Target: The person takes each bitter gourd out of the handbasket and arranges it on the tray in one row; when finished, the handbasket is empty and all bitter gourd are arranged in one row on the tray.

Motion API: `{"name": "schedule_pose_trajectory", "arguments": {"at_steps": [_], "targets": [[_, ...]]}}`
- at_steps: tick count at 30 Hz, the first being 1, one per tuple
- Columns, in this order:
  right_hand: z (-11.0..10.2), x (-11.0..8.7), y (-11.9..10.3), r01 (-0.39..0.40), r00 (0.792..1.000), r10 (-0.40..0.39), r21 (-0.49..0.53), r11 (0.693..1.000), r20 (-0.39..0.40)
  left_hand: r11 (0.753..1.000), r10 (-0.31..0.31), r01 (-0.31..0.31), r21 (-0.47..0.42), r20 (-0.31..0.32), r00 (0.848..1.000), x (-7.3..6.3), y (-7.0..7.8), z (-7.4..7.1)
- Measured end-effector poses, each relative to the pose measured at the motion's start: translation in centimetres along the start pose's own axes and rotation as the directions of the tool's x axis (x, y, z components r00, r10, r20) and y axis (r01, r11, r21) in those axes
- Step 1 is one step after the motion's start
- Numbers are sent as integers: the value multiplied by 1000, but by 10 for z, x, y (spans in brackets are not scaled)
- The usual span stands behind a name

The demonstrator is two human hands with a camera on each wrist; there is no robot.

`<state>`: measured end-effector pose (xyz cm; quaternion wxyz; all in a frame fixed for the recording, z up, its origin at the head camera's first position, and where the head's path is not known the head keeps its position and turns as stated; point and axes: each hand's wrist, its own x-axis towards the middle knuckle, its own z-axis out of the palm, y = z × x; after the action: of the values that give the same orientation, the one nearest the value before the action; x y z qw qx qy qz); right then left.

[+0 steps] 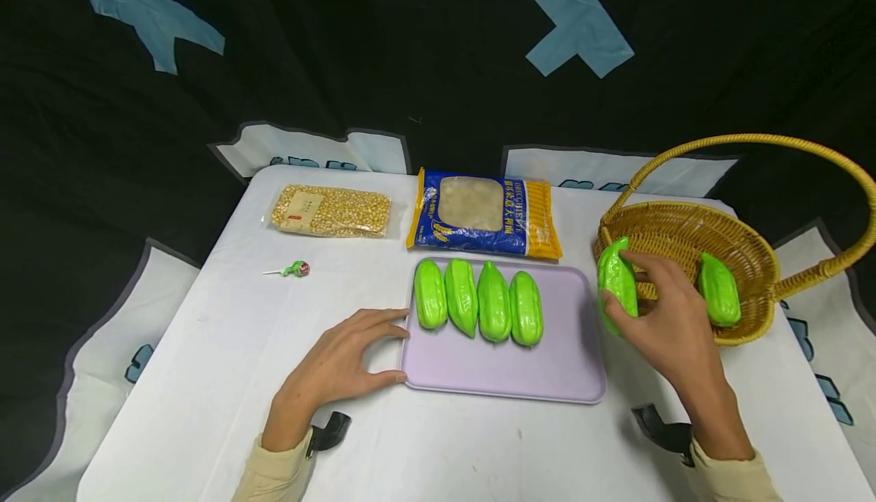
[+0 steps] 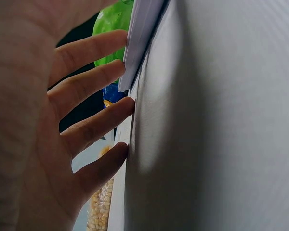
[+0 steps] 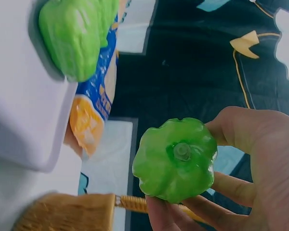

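Observation:
My right hand (image 1: 667,319) pinches a glossy green ribbed gourd (image 1: 618,280) between thumb and fingers, beside the left rim of the wicker basket (image 1: 684,217). Its lobed end and stub face the camera in the right wrist view. Another green gourd (image 1: 719,290) lies inside the basket on the right. Several matching gourds (image 1: 494,302) stand in a row across the upper left of the lilac tray (image 1: 506,373). At the tray's left edge rests my left hand (image 1: 338,361), fingers spread and extended; in the left wrist view its fingertips (image 2: 119,38) meet the rim.
Behind the tray lies a blue and yellow pasta bag (image 1: 472,217). A clear bag of corn kernels (image 1: 331,211) is at the back left, with a lollipop (image 1: 296,268) in front of it. The basket's tall handle (image 1: 760,139) arches over the table's right side.

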<state>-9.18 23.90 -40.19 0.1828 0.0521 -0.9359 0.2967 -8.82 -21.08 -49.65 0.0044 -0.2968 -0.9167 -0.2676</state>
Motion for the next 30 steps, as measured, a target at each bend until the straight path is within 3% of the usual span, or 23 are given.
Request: {"name": "schedule_pose_trajectory", "arguments": {"at_steps": [11,21,30], "targets": [[30,-3,-5,70,997,-71,40,997,41,1000,6,-6,3,-9,1000,1,0,-1],[55,-7,0,-18,987,10,47,999,162,1000,10,-10,6,-11,1000,0,-1,0],[72,-8,8,-33,978,27,24,999,208,1000,10,-10,5,-13,1000,0,-2,0]]}}
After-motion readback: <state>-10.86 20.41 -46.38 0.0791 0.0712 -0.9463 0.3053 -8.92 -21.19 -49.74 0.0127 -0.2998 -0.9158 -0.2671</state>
